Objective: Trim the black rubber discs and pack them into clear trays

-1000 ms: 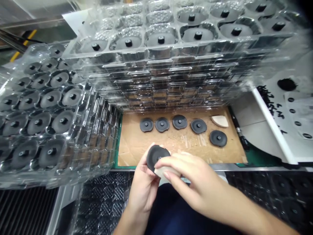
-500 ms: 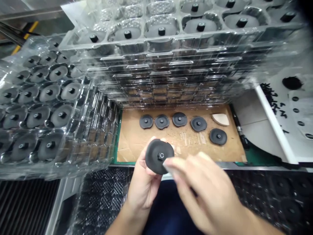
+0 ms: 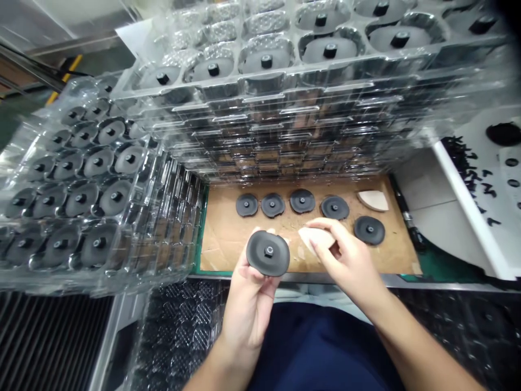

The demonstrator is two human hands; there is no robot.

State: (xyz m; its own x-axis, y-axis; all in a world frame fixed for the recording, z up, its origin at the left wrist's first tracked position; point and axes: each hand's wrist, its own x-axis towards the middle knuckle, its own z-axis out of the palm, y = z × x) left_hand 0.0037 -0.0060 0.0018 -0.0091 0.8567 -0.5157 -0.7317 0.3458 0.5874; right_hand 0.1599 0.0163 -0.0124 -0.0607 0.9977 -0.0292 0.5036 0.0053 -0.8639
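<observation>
My left hand grips a round black rubber disc with a small hub in its middle, held flat side up near the bench's front edge. Just to its right, my right hand pinches a pale wedge-shaped pad; the pad is clear of the disc. Beyond them, several more black discs lie in a row on a brown board, with one further disc lower right and a second pale wedge beside it.
A tall stack of clear blister trays holding discs rises behind the board. Another stack of trays leans at the left. A white tray with small black bits sits at the right. Dark empty trays lie below the bench edge.
My right hand has drawn the pale wedge off the disc and moved it up and to the right. The left hand tilted the disc so its hub faces up.
</observation>
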